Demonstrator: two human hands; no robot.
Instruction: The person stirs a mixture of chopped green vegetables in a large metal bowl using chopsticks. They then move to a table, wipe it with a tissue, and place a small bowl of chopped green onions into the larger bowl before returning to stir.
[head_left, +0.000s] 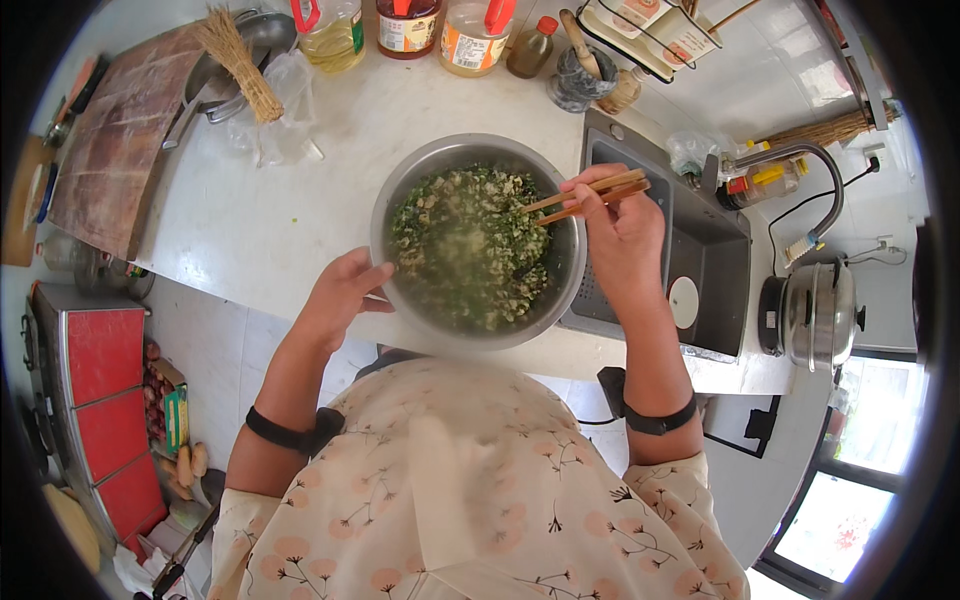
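Note:
A wide stainless-steel bowl stands near the counter's front edge. Inside it lies a chopped mixture of green leaves and pale crumbly bits, blurred over its middle. My left hand grips the bowl's left rim, thumb along the edge and fingers lower on the outer side. Wooden chopsticks are held in my right hand above the right rim. Their tips reach down to the mixture's right part; whether they pinch any of it cannot be made out.
A grey sink with a faucet adjoins the bowl on the right. Behind stand a stone mortar, a red-capped bottle and several jugs. A straw brush, pan and wooden board lie left.

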